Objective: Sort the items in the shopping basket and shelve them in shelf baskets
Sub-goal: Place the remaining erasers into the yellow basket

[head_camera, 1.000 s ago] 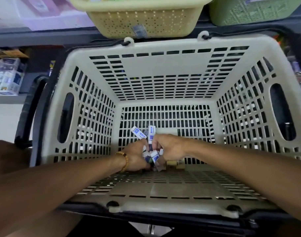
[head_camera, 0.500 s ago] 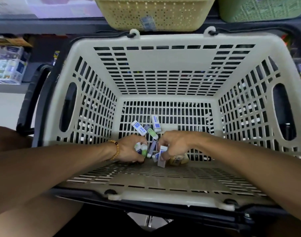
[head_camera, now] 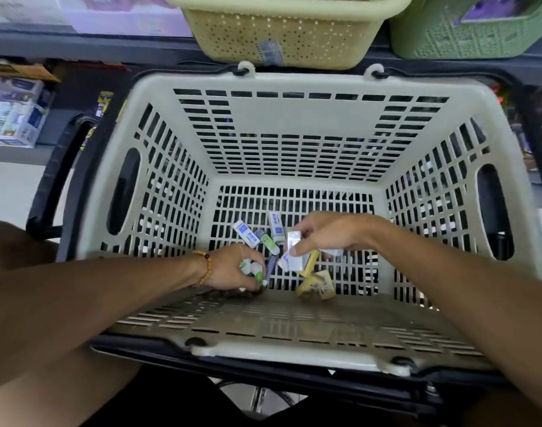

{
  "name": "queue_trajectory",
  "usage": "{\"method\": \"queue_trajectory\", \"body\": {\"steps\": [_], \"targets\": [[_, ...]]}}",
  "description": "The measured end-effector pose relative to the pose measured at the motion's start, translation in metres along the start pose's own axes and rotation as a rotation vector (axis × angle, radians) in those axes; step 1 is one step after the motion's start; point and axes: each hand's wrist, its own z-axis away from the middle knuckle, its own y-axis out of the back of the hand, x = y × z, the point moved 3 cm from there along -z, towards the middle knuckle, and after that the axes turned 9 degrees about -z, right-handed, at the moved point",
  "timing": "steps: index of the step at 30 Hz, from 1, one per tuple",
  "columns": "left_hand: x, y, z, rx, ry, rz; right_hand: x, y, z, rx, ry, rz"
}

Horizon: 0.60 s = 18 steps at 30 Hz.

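Observation:
Both my arms reach into the beige slotted shopping basket [head_camera: 306,118]. At its bottom my left hand [head_camera: 232,268] grips a few small green-and-white erasers [head_camera: 254,269]. My right hand [head_camera: 328,232], a little above the floor, holds several white-and-blue erasers [head_camera: 292,252] bunched in its fingers. Loose white-and-blue erasers [head_camera: 245,234] and a green one [head_camera: 268,243] lie between and behind the hands. Two yellow packets [head_camera: 317,285] sit under the right hand near the front wall.
A yellow perforated shelf basket [head_camera: 282,35] hangs right above the shopping basket's far rim, a green shelf basket [head_camera: 466,32] to its right. Black handles [head_camera: 63,171] flank the basket. Boxed goods [head_camera: 14,112] stand on a lower shelf at left.
My right hand has lifted and drawn away to the right with its erasers, uncovering the yellow packets. My left hand stays low, holding the green erasers.

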Motion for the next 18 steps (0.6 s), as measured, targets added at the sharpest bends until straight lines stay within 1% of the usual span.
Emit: {"method": "queue_trajectory", "body": {"steps": [3, 7, 9, 13, 16, 18], "targets": [[0.006, 0.011, -0.001, 0.033, 0.02, 0.239, -0.008, 0.017, 0.009, 0.029, 0.014, -0.171], [0.016, 0.033, 0.005, -0.027, 0.077, 0.759, -0.022, 0.032, 0.029, 0.081, 0.087, -0.365], [0.023, 0.041, 0.009, -0.058, 0.07, 0.98, -0.03, 0.037, 0.039, 0.107, 0.143, -0.463], [0.038, 0.058, 0.017, 0.046, 0.03, 1.181, -0.044, 0.043, 0.059, 0.211, 0.246, -0.604], [0.048, 0.074, 0.024, 0.147, -0.009, 1.351, -0.058, 0.048, 0.073, 0.295, 0.33, -0.631], [0.055, 0.086, 0.031, 0.183, -0.05, 1.436, -0.073, 0.052, 0.083, 0.339, 0.392, -0.647]]}}
